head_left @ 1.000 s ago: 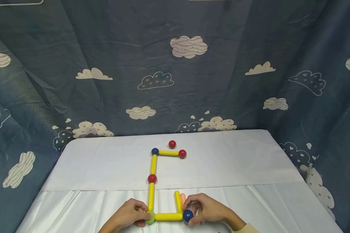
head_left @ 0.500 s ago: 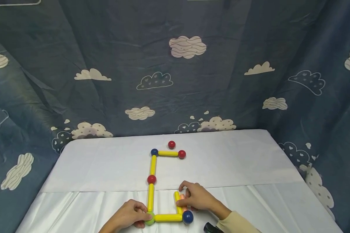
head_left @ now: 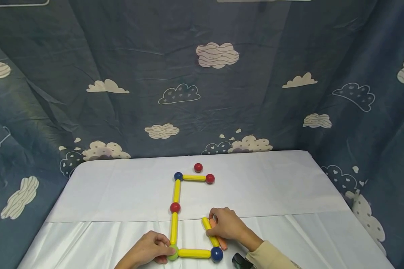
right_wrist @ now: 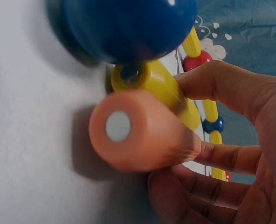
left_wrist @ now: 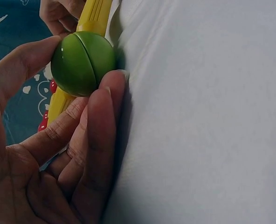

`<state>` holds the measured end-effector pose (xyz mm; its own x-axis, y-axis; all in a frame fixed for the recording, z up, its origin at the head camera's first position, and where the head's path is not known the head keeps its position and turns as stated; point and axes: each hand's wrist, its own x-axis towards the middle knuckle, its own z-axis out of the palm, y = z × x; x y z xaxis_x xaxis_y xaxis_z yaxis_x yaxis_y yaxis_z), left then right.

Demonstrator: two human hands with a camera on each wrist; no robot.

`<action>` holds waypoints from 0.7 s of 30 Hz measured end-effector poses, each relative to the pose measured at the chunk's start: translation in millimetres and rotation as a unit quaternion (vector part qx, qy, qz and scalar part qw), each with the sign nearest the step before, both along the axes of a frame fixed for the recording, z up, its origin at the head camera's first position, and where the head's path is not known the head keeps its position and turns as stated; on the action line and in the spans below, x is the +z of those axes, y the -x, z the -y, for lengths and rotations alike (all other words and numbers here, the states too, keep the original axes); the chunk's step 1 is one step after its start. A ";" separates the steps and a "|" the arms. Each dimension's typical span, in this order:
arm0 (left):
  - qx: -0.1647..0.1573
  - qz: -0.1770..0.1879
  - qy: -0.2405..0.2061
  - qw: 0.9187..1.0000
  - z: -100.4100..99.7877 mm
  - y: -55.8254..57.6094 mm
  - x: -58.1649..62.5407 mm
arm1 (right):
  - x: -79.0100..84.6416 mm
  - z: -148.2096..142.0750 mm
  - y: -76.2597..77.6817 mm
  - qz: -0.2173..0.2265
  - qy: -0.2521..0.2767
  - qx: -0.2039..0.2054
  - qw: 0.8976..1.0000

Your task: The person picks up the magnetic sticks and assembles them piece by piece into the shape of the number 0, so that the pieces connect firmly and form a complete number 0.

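My left hand [head_left: 148, 249] pinches a green ball [left_wrist: 82, 64] at the near left corner of a ball-and-stick figure. From that ball a yellow magnetic stick [head_left: 194, 253] runs right to a large blue ball [head_left: 217, 254]. Another yellow stick [right_wrist: 161, 86] slants up and left from the blue ball, with an orange magnetic stick [right_wrist: 142, 130] alongside. My right hand [head_left: 227, 225] holds these two sticks together, thumb on the yellow one and fingers at the orange one. Whether the slanted yellow stick touches the blue ball I cannot tell. My hand partly hides the orange stick.
Farther along the figure, yellow sticks link a red ball [head_left: 175, 207], a small blue ball [head_left: 178, 176] and another red ball [head_left: 210, 178]. One loose red ball [head_left: 198, 167] lies behind. A black object [head_left: 241, 261] sits by the right sleeve. White cloth [head_left: 272, 186] covers the table.
My right hand has left the blue ball and taken hold of the yellow and orange sticks. Their near ends have swung right, towards the blue ball. My left hand stays put.
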<state>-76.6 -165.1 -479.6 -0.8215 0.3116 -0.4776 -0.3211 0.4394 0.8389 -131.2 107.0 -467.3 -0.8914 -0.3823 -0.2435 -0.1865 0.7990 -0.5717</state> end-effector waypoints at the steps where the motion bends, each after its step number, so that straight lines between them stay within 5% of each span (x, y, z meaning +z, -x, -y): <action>1: 0.000 0.000 0.001 1.000 0.1 0.0 0.0 | -0.5 -1.1 0.5 -0.003 0.000 -0.001 1.000; 11: -0.002 -0.003 0.013 1.000 -0.6 0.9 -0.1 | -0.3 -12.7 1.3 -0.014 -0.001 -0.011 1.000; 21: 0.000 -0.001 0.016 1.000 0.3 0.4 0.8 | 2.4 -28.7 0.9 -0.006 -0.050 -0.070 0.996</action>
<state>-77.1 -165.4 -478.9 -0.8225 0.2955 -0.4860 -0.3201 0.4658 0.8249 -132.1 135.7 -464.8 -0.9377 -0.2277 -0.2623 -0.0753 0.8705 -0.4865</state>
